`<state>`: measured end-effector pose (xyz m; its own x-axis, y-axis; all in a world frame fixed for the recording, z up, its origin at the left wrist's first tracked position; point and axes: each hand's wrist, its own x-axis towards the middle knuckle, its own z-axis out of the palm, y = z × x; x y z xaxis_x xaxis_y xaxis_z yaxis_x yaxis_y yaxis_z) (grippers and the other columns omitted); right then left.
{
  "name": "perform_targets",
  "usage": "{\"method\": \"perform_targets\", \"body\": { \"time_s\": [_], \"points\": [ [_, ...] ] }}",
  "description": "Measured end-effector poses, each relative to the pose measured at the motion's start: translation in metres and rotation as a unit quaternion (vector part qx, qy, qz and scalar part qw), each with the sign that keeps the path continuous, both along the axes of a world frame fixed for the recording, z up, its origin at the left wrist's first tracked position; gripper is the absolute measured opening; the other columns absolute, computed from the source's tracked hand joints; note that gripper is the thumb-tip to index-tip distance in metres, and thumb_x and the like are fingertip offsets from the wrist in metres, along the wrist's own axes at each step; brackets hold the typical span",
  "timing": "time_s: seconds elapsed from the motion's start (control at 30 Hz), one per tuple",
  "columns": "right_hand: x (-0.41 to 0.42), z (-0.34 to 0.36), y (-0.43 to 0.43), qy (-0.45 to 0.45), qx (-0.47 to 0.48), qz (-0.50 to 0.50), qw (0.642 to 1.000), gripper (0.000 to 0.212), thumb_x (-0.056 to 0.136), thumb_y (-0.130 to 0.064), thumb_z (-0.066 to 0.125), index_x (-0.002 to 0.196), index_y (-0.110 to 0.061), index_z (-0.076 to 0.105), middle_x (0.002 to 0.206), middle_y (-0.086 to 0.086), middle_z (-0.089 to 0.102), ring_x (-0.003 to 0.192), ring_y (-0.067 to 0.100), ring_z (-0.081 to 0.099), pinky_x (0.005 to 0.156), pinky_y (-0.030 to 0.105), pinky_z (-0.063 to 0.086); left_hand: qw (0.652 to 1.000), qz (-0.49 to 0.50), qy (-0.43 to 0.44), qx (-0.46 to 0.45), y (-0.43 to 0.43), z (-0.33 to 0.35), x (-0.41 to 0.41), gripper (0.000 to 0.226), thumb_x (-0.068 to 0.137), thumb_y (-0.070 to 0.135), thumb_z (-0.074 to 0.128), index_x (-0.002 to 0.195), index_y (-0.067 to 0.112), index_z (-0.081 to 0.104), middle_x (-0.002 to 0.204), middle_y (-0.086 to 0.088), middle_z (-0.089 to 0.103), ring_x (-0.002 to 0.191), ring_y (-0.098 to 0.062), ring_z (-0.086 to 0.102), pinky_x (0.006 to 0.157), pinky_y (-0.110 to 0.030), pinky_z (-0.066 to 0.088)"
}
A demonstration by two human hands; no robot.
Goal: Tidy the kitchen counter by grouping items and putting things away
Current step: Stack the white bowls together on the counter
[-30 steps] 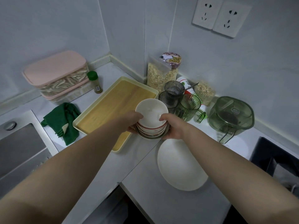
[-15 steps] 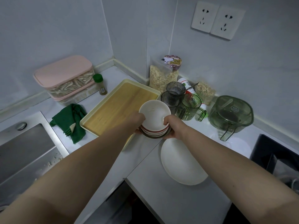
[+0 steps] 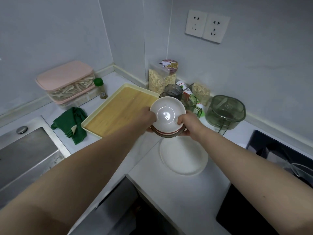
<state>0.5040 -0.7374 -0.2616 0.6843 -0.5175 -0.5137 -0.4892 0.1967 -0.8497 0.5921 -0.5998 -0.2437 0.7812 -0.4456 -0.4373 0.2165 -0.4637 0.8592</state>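
A stack of bowls (image 3: pixel 166 116), white on top with red-rimmed and dark glass ones beneath, is held above the counter between both hands. My left hand (image 3: pixel 145 118) grips its left side and my right hand (image 3: pixel 187 123) grips its right side, thumbs over the rim. The stack hangs over the right end of a yellow tray with a wooden floor (image 3: pixel 118 109). A white plate (image 3: pixel 183 156) lies flat on the counter just below the stack.
Behind the bowls stand green glass cups (image 3: pixel 188 100), oat bags (image 3: pixel 160 80) and a green lidded container (image 3: pixel 225 111). A pink-lidded box (image 3: pixel 66 82), spice jar (image 3: pixel 100 88) and green cloth (image 3: pixel 71 123) sit left; the sink (image 3: pixel 25 155) is far left, a dark hob (image 3: pixel 274 150) right.
The bowl stack has risen off the counter in both hands and tilted toward me, so it looks larger and covers the cups behind it.
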Motion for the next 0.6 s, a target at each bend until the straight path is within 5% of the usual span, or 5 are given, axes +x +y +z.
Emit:
{"method": "perform_targets", "body": {
  "time_s": [0.17, 0.3, 0.6],
  "points": [
    [-0.041, 0.001, -0.009, 0.026, -0.002, -0.003, 1.000, 0.050, 0.067, -0.005, 0.049, 0.116, -0.014, 0.051, 0.094, 0.010, 0.056, 0.079, 0.027, 0.057, 0.076, 0.049, 0.057, 1.000, -0.022, 0.018, -0.004, -0.014, -0.001, -0.035, 0.041, 0.082, -0.007, 0.043, 0.120, 0.008, 0.051, 0.095, -0.011, 0.051, 0.090, -0.031, 0.050, 0.080, -0.053, 0.054],
    [-0.071, -0.002, -0.011, 0.065, 0.015, 0.013, 0.998, 0.014, 0.079, -0.005, 0.044, 0.089, -0.012, 0.052, 0.078, 0.011, 0.052, 0.072, 0.027, 0.055, 0.075, 0.044, 0.054, 0.997, -0.028, 0.060, 0.029, -0.018, -0.009, -0.057, 0.038, 0.084, -0.004, 0.045, 0.122, -0.001, 0.046, 0.105, -0.020, 0.049, 0.096, -0.040, 0.057, 0.073, -0.049, 0.056],
    [-0.096, -0.026, -0.009, 0.103, 0.072, 0.011, 0.992, 0.044, 0.080, -0.014, 0.048, 0.123, -0.011, 0.046, 0.109, 0.013, 0.052, 0.099, 0.033, 0.055, 0.071, 0.043, 0.055, 0.991, -0.035, 0.102, 0.079, -0.019, -0.023, -0.079, 0.025, 0.087, 0.001, 0.044, 0.112, 0.005, 0.038, 0.085, -0.015, 0.044, 0.089, -0.042, 0.060, 0.080, -0.053, 0.054]
  ]
}}
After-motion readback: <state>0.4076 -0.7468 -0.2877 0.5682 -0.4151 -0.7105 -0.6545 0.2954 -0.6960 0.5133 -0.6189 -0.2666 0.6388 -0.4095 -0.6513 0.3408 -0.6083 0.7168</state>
